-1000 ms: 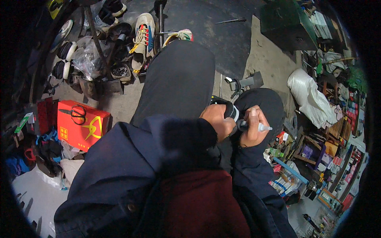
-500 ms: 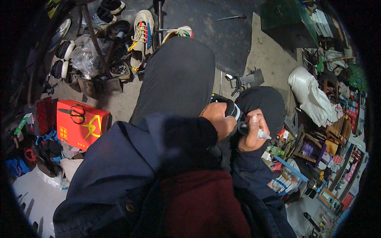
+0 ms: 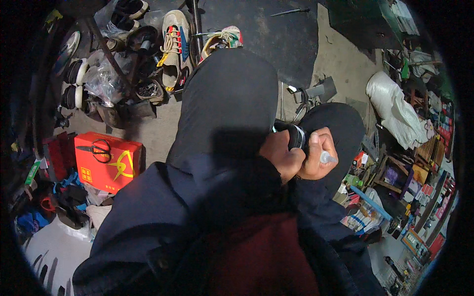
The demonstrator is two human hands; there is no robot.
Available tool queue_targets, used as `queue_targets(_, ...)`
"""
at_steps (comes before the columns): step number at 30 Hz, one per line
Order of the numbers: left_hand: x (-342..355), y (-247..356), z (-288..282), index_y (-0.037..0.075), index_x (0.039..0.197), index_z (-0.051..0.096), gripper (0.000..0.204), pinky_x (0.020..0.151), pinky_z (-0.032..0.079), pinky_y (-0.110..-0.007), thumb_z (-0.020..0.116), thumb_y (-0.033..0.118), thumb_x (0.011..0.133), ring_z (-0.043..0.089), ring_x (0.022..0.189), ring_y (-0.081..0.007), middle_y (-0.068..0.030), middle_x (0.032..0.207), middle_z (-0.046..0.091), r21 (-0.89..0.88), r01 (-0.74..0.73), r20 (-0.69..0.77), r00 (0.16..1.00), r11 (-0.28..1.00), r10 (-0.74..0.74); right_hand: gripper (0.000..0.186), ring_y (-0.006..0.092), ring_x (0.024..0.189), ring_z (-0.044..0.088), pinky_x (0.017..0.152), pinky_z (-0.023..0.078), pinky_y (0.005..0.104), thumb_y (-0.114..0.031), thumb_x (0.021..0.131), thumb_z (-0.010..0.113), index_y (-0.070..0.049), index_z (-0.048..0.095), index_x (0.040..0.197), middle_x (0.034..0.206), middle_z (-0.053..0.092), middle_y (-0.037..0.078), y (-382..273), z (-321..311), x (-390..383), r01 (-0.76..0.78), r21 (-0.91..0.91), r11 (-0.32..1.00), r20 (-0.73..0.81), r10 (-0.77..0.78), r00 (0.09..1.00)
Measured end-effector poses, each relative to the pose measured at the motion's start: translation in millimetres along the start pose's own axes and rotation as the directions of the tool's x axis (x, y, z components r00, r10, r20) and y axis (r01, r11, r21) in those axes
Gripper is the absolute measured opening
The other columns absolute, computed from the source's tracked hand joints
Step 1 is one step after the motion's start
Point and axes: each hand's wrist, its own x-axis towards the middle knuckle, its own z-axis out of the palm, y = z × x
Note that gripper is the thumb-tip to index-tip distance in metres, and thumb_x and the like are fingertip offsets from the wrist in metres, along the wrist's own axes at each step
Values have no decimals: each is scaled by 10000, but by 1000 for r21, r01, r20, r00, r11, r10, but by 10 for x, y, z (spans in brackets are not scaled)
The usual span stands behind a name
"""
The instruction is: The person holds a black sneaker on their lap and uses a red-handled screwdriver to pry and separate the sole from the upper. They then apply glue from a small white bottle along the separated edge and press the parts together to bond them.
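Note:
My left hand [image 3: 282,154] is closed around a black shoe [image 3: 297,136] with a white edge, held low between my knees. Most of that shoe is hidden by the hand and my dark trousers. Close beside it, almost touching, my right hand [image 3: 318,154] is wrapped round a small bottle [image 3: 327,158] with a pale, translucent tapered nozzle. The nozzle sticks out of the fist toward the right; the bottle's body is mostly covered by fingers.
A red box [image 3: 106,165] with black scissors [image 3: 101,149] on top stands at left. Beige sneakers [image 3: 173,49] and other shoes lie at far left, near a metal stand. A white sack [image 3: 395,111], a dark green chest [image 3: 363,24] and cluttered small goods line the right side.
My right hand has moved slightly up and turned, coming closer to my left hand. The whole view has shifted a little, with surroundings appearing farther right.

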Motion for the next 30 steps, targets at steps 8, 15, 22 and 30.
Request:
queue_targets(8,72,-134,8,-26,1010,671,260,773,514,-410,562,158,862,669,821,-238,-178,857,698,-11,-21,-12,1000,1000,21,313,154,648,443,601,371,333,-92,976,614,31,506,709,711,511,86,-22,116,54,-78,19,997,-102,79,992)
queue_targets(15,-11,37,-68,-24,1065,685,309,824,528,-386,576,171,852,675,862,-225,-188,910,720,-69,-43,-17,999,997,42,364,120,676,415,610,341,319,-147,1011,607,16,489,707,731,501,49,-30,147,57,-81,55,995,-123,87,989)
queue_targets(22,-12,63,-48,-27,969,657,269,777,519,-505,613,181,802,681,893,-470,-291,898,687,-142,-55,-78,996,988,45,344,90,674,382,596,306,309,-143,997,584,-2,469,705,743,471,17,5,169,87,-104,148,983,-129,123,984)
queue_targets(30,10,-62,-23,-17,1010,670,222,825,524,-468,619,139,861,683,955,-405,-252,1024,696,-25,-265,-74,962,964,263,347,80,692,371,631,302,284,-172,991,596,-29,465,704,765,467,0,196,161,112,-142,271,952,-118,179,977)
